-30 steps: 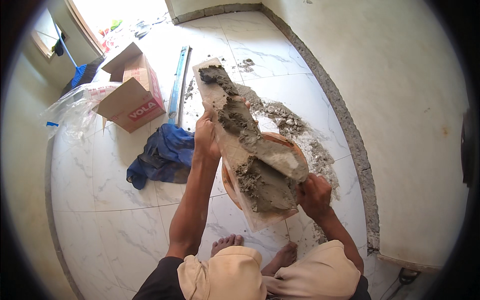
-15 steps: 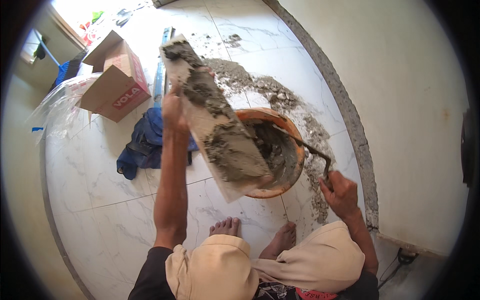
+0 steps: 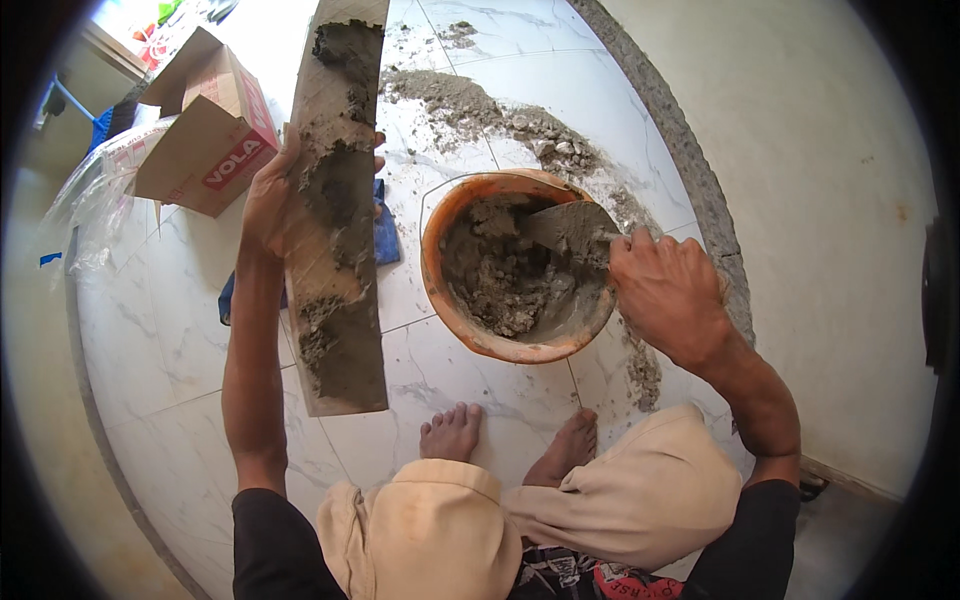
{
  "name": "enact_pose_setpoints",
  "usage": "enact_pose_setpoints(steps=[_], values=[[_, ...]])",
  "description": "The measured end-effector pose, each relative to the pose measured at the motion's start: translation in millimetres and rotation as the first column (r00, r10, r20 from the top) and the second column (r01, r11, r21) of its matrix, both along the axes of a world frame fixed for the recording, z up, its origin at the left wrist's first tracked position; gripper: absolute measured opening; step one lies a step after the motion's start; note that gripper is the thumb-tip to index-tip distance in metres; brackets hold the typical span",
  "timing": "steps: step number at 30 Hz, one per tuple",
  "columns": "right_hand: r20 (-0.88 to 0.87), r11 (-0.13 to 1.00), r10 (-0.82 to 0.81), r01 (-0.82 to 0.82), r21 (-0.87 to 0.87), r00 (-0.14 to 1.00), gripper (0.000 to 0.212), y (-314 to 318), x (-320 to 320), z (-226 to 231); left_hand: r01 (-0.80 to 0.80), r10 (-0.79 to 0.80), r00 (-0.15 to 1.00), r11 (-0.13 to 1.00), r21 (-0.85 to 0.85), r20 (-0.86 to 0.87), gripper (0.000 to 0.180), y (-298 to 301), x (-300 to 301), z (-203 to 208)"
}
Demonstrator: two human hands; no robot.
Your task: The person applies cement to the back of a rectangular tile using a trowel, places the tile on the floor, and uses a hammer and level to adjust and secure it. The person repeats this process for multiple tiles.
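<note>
My left hand [image 3: 268, 205] grips a long tile strip [image 3: 345, 285] from beneath, its fingertips curling round the far edge. Grey mortar [image 3: 340, 190] lies in uneven patches over the strip's upturned face. At the right, my right hand [image 3: 672, 290] is closed round the handle of a trowel [image 3: 575, 230]. The trowel's mortar-smeared blade reaches over the rim into an orange bucket [image 3: 440, 290]. Wet lumpy mortar [image 3: 500, 290] fills the lower part of the bucket and coats its inner wall.
A cardboard box [image 3: 205, 150] stands open at the left beside clear plastic wrap [image 3: 105, 200]. Blue cloth [image 3: 386, 235] lies partly hidden under the strip. Spilled mortar [image 3: 500, 115] trails across the marble-look floor tiles behind the bucket. A wall edges the right side.
The tile strip has moved left, away from over the bucket, and turned more upright in view. My right hand has moved up to the bucket's rim, with the trowel blade now showing inside.
</note>
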State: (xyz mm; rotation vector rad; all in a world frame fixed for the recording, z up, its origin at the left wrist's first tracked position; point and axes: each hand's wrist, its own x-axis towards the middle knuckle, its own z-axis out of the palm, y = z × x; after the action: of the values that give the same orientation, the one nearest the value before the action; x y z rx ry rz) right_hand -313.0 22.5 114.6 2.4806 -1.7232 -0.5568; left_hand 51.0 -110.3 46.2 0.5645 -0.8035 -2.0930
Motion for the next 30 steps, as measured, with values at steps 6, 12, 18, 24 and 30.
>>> enact_pose_setpoints(steps=[6,12,18,24,30], values=[[-0.057,0.989,0.036,-0.028,0.146,0.998,0.008,-12.0,4.2,-9.0,-0.010,0.019,0.984,0.999,-0.052,0.176,0.070,24.2,2.3,-17.9],[0.001,0.980,0.033,-0.033,0.194,0.999,0.015,-21.2,-9.9,-19.1,0.026,-0.022,0.974,1.000,-0.014,0.224,0.067,45.5,0.4,-21.1],[0.004,0.943,-0.054,0.049,0.329,0.999,0.026,-22.4,-14.5,-9.4,0.061,-0.062,0.953,0.998,0.013,0.297,0.070,65.0,0.4,-28.2],[0.053,0.945,-0.063,0.042,0.323,0.997,0.028,-18.6,-19.3,-17.5,0.092,-0.097,0.943,0.995,0.031,0.318,0.072,74.8,-4.7,-36.3],[0.213,0.976,-0.060,0.013,0.216,0.975,0.017,-13.2,-27.7,-10.2,0.128,-0.123,0.930,0.992,0.009,0.345,0.070,84.7,-5.0,-37.5]])
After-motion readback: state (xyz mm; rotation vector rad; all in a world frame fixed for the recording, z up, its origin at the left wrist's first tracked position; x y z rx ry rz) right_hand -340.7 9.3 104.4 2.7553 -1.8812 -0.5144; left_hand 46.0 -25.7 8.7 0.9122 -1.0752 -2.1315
